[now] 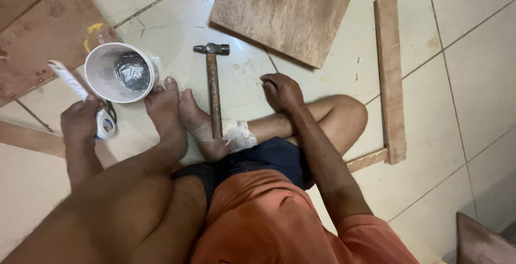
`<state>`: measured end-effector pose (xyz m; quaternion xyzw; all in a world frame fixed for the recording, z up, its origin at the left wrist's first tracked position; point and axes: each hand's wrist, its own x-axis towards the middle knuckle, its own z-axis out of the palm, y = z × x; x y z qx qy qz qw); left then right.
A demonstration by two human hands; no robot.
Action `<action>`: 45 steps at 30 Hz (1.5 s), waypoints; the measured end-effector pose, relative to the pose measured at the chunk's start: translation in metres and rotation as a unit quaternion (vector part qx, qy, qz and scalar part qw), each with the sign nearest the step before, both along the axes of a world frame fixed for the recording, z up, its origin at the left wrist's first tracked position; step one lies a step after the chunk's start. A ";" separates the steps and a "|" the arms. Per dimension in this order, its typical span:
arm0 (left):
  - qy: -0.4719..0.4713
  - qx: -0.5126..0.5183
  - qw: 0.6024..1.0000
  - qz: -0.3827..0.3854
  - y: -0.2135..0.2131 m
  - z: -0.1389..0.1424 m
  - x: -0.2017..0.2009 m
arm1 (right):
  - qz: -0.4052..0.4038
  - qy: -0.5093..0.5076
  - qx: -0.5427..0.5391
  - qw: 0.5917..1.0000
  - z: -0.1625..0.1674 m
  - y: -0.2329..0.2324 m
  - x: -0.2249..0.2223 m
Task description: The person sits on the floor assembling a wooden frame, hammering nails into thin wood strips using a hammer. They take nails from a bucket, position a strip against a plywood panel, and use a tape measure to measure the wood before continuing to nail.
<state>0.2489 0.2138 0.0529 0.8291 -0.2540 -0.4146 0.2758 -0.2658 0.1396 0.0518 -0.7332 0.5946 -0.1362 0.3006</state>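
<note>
The person sits on the tiled floor (473,81), the left hand (80,118) curled tight around a white glue tube (80,92) just beside a white bucket (102,73). The right hand (281,91) rests on the shin, fingers loosely bent and holding nothing. A hammer (214,89) lies between the hands beside the feet, with a plywood board (285,11) farther off and a wooden strip (389,76) to the right.

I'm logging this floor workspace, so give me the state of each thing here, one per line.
Left hand: closed around a white tube.
White tube: held, nozzle tilted up and away.
Right hand: loosely curled, knuckles on the tile, holding nothing visible.
Hammer: lying flat, untouched by either hand, handle between the feet.
White bucket: upright, open, dark shiny contents inside.
Plywood panel: flat on the floor.
Wooden strip: flat, joined to a shorter strip at a corner.
</note>
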 end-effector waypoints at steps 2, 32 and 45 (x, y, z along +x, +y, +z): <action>-0.076 0.019 0.995 -0.064 -0.001 -0.001 0.000 | -0.001 -0.005 0.002 1.000 -0.001 -0.001 0.001; -0.178 0.095 0.965 -0.170 -0.013 0.020 -0.015 | -0.027 -0.009 0.014 0.999 0.025 0.002 0.010; -0.295 -0.145 0.925 -0.193 -0.009 -0.003 0.004 | -0.011 0.008 -0.007 1.000 0.021 0.009 0.022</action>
